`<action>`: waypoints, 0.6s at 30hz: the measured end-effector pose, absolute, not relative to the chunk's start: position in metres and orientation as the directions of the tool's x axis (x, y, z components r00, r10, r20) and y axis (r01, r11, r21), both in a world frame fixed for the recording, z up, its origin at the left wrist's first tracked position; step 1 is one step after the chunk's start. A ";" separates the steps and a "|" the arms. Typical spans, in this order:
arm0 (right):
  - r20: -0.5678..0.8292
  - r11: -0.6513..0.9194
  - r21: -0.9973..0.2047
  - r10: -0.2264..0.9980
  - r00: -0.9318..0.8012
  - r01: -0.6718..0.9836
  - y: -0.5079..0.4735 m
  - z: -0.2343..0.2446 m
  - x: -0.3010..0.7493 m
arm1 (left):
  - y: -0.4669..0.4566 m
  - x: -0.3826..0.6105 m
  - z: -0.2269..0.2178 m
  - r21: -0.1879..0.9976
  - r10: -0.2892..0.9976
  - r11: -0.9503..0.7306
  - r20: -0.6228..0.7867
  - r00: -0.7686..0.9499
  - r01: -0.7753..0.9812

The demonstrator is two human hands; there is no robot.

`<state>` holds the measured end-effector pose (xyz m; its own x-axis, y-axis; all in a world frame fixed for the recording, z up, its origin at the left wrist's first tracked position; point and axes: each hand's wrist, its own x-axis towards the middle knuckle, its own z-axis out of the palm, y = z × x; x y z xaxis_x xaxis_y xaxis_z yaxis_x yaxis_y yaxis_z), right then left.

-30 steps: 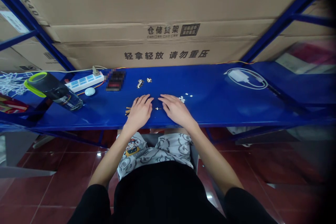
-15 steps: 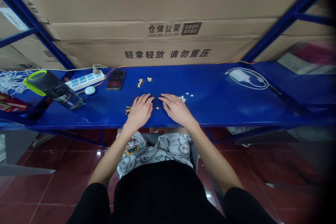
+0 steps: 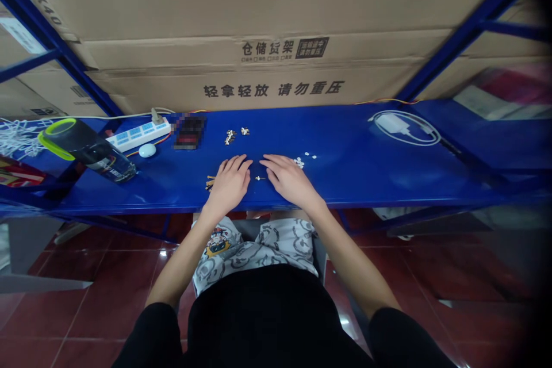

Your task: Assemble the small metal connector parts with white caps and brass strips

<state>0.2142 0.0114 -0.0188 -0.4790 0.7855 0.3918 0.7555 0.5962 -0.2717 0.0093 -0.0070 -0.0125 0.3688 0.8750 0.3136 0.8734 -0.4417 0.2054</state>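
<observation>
My left hand (image 3: 232,180) lies palm down on the blue shelf top (image 3: 353,161), fingers stretched out, holding nothing. Mirroring it, my right hand (image 3: 285,176) also rests flat with its fingers extended. In the gap between them lies one small white piece with a thin brownish stem (image 3: 260,178), touched by neither hand. Several thin tan strips (image 3: 210,183) stick out from beside my left hand, partly covered by it. Small white round pieces (image 3: 299,163) are gathered just past my right hand. Two little clusters of white-and-brown pieces (image 3: 230,137) sit farther back.
At the left stand a dark bottle with a lime-green loop (image 3: 92,149), a white power strip (image 3: 140,134), a pale oval object (image 3: 147,150) and a blurred-out dark item (image 3: 190,132). A coiled white cable with charger (image 3: 405,126) lies right. Cardboard (image 3: 276,6) backs the shelf.
Both hands keep their flat positions and the small pieces stay where they were. Only the camera view has shifted very slightly.
</observation>
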 end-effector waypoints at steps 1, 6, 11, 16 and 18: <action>0.392 0.596 -0.268 0.785 -0.479 0.757 0.011 -0.019 0.214 | -0.007 0.009 -0.012 0.208 0.875 -0.442 0.312 0.369 0.873; 0.396 0.593 -0.257 0.785 -0.477 0.763 0.012 -0.020 0.214 | -0.007 0.009 -0.012 0.201 0.878 -0.439 0.304 0.371 0.876; 0.398 0.597 -0.260 0.782 -0.480 0.759 0.012 -0.020 0.214 | -0.006 0.009 -0.013 0.203 0.876 -0.442 0.309 0.371 0.874; 0.394 0.604 -0.259 0.779 -0.488 0.754 0.011 -0.020 0.215 | -0.007 0.009 -0.013 0.194 0.872 -0.444 0.320 0.372 0.875; 0.399 0.610 -0.254 0.773 -0.493 0.751 0.010 -0.019 0.214 | -0.007 0.009 -0.013 0.183 0.871 -0.444 0.317 0.375 0.877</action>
